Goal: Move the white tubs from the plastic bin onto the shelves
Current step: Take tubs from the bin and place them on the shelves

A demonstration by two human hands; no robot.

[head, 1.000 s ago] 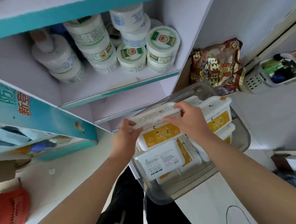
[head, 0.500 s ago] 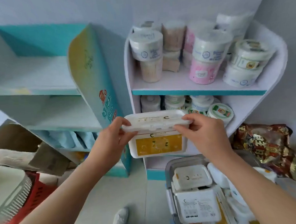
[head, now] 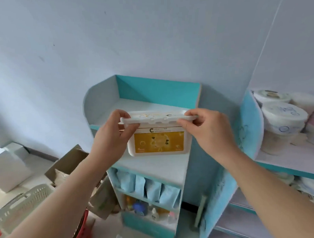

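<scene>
So we're facing the teal shelf point(head: 159, 165), top two levels bare, which is probably why we're aiming here; the shelf next door on the right is already packed with round tubs point(head: 284, 118). The white tub point(head: 157, 136) hangs in the air in front of the upper shelves, not set down yet. Left hand point(head: 110, 140) and right hand point(head: 210, 131) each pinch an end of the lid rim, so it stays level with the yellow label facing us.
</scene>
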